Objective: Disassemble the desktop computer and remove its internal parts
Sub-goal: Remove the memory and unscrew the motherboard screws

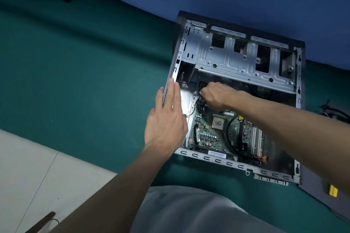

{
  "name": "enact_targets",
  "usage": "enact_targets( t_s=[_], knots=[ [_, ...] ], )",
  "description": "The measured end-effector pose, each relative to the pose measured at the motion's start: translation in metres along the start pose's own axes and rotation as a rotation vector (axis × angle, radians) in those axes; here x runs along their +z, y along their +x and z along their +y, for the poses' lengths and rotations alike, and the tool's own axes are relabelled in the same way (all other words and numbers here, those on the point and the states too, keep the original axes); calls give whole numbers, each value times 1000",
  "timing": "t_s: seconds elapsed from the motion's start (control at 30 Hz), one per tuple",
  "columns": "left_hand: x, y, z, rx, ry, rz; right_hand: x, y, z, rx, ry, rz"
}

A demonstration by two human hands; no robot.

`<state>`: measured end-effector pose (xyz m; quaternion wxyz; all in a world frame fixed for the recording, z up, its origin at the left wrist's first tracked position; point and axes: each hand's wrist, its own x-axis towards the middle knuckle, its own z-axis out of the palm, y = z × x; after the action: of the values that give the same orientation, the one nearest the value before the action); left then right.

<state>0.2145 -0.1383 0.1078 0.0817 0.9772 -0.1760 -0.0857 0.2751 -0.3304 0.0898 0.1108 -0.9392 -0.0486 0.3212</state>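
Lying open on green tabletop [85,81]: grey metal desktop computer case [227,58], green motherboard [208,138] inside. Left hand [166,119] flat, fingers straight, on case's left wall. Right hand [217,94] nearer to work, curled at board's far-left corner; cannot tell what it grips.

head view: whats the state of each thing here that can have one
case, open, lying flat
board, still in case
cpu, bare, no cooler
left hand, flat, fingers straight on case's left wall
right hand, curled inside case at board's far corner; what it holds hidden
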Motion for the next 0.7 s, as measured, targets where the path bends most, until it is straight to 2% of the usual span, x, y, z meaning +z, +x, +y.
enact_targets(
  t_s=[0.2,0.37,0.53,0.7],
  knots=[
    [2,0,-1,-11,14,10,-7,8,-5,-44,-262,12],
    [4,0,-1,-5,29,20,-2,11,-5,27,-143,94],
    [3,0,0,-6,24,33,-1,14,3,-58,21,42],
    [2,0,1,-18,20,40,8,16,8,9,-134,112]
  ],
)
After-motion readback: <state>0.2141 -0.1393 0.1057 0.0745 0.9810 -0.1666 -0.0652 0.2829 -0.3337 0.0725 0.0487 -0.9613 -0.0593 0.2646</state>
